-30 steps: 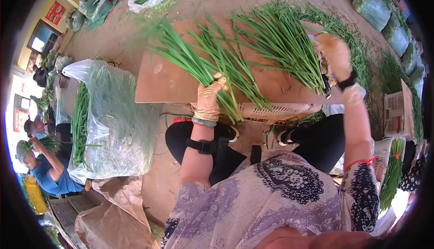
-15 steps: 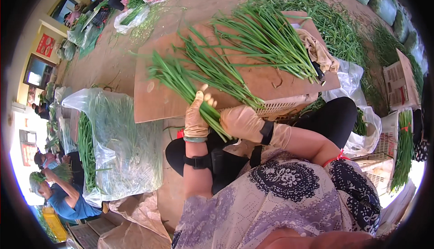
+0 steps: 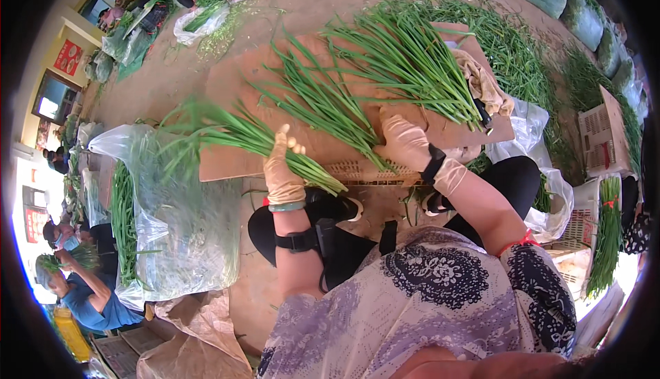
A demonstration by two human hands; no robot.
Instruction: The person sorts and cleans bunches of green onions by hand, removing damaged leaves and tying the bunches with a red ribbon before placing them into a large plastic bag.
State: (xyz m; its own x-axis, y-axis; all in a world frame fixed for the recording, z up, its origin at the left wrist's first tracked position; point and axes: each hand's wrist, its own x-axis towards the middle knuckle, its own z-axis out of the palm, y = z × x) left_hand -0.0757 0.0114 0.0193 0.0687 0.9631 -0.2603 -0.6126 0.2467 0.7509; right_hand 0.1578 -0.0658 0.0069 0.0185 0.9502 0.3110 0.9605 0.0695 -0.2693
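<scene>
My left hand (image 3: 283,172), in a pale glove, is closed around a bunch of garlic chives (image 3: 237,131). Its leafy tips sweep left in a blur, and the cut ends stick out to the right of my palm. My right hand (image 3: 407,144), also gloved, rests at the stalk ends of a middle bunch of chives (image 3: 330,104) lying on the brown board (image 3: 230,162). Thumb and fingers look apart there, touching the stalks. A larger pile of chives (image 3: 419,69) lies farther right on the board, beside a crumpled beige cloth (image 3: 487,84) and a dark-handled tool (image 3: 485,114).
A plastic crate (image 3: 371,171) supports the board. Loose greens (image 3: 515,62) cover the floor behind it. A clear plastic bag (image 3: 185,221) of chives stands at left, near a person in blue (image 3: 103,303). At right, a tied chive bundle (image 3: 606,241) leans by a crate (image 3: 581,224).
My left hand has moved slightly left with its bunch, which now lies flatter. My right hand has left that bunch's stalk ends and moved right and up to the middle bunch.
</scene>
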